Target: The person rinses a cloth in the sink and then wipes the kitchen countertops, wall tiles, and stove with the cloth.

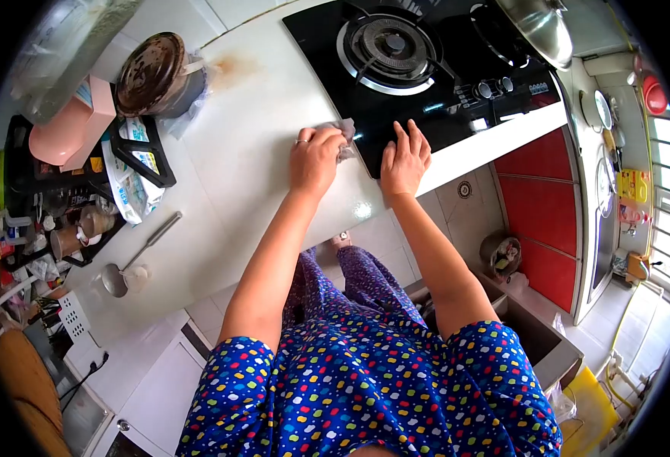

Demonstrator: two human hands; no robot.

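My left hand (316, 158) is closed round a crumpled grey cloth (345, 141), pressed on the white countertop (228, 160) against the left edge of the black gas stove (442, 99). A ring shows on one of its fingers. My right hand (406, 160) lies flat near the stove's front left corner, fingers spread on the black glass, holding nothing. Beyond both hands is a round burner (393, 44) with its metal pan support. Two control knobs (495, 87) sit to the right of my right hand.
A ladle (114, 280) lies on the counter at the left. Behind it stand a lidded pot (150, 72), a pink container (68, 137) and a cluttered black rack (160, 167). A metal lid (541, 27) is at the top right. An open drawer (556, 354) juts out below.
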